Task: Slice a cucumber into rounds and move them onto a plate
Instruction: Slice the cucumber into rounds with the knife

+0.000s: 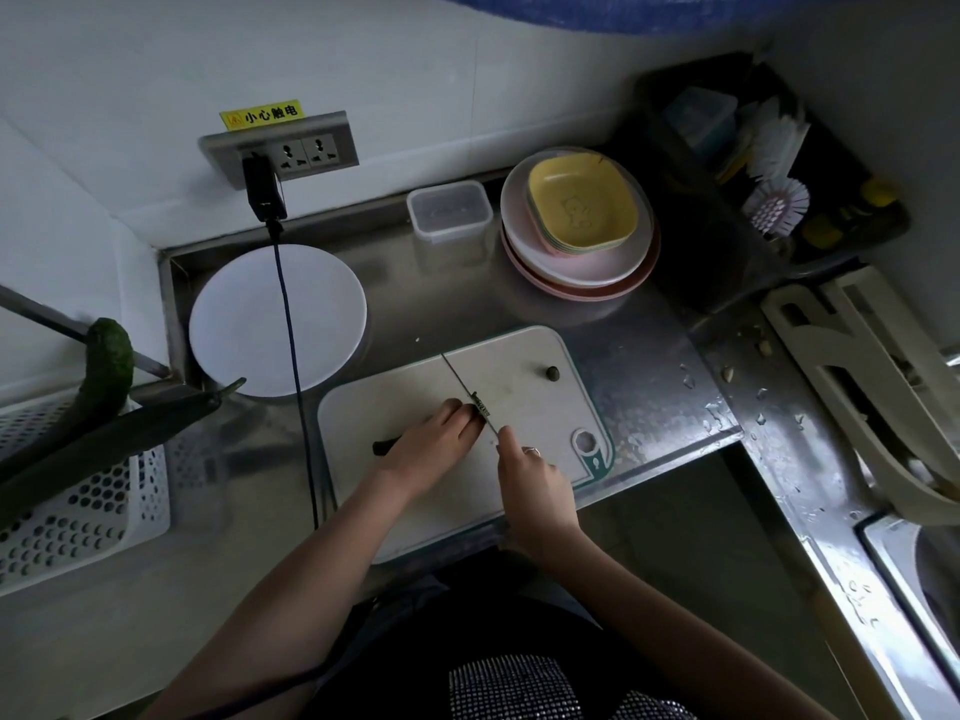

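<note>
Head view, left to right: spare cucumbers [106, 368] are resting in a white basket [78, 511]; an empty plate [234, 324] is waiting beside the cutting board [519, 366]. Left hand [431, 444], fingers curled, is pinning the cucumber [383, 447] on the board; judged firm, wet-slick, prone to rolling. Right hand [530, 470] is gripping the knife [462, 387]. Steel worktop [649, 366] is showing water droplets.

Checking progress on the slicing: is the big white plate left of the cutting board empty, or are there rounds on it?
Empty. The white plate shows a bare surface; only a dark cable crosses above it.
</note>
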Demonstrator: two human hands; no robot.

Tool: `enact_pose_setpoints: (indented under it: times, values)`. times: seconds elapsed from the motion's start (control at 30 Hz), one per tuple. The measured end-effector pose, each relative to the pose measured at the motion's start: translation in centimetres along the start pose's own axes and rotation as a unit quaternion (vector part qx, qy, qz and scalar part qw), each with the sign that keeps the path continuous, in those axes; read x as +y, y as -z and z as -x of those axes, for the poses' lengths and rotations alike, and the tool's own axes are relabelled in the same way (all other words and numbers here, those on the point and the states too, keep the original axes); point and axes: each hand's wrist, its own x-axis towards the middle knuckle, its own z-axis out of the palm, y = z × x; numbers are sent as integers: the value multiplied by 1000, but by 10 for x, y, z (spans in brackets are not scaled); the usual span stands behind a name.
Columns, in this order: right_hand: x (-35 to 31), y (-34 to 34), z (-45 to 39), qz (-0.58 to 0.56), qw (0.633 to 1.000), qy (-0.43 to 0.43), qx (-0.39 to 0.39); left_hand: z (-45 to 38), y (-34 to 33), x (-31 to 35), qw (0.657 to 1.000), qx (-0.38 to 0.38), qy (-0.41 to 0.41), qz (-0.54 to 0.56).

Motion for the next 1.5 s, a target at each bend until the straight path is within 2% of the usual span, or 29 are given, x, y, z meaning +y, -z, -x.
enact_pose_setpoints:
  times: [0.7, 0.83, 1.07, 1.3, 1.37, 1.5]
  values:
    - [4, -6, -3, 26, 999, 8, -23, 2, 1, 0, 1000, 5, -6, -17]
    - [11, -7, -3, 40, 998, -7, -40, 3, -7, -2, 1000, 15, -9, 14]
    - [11, -9, -4, 42, 998, -8, -44, 4, -8, -4, 999, -10, -17, 32]
    - [12, -1, -7, -48, 997, -49, 42, 6, -12, -6, 995, 83, -33, 54]
    - [11, 1, -6, -50, 997, -44, 37, 6, -10, -5, 992, 105, -43, 49]
    - [8, 1, -2, -39, 999, -30, 15, 7, -6, -6, 994, 94, -36, 34]
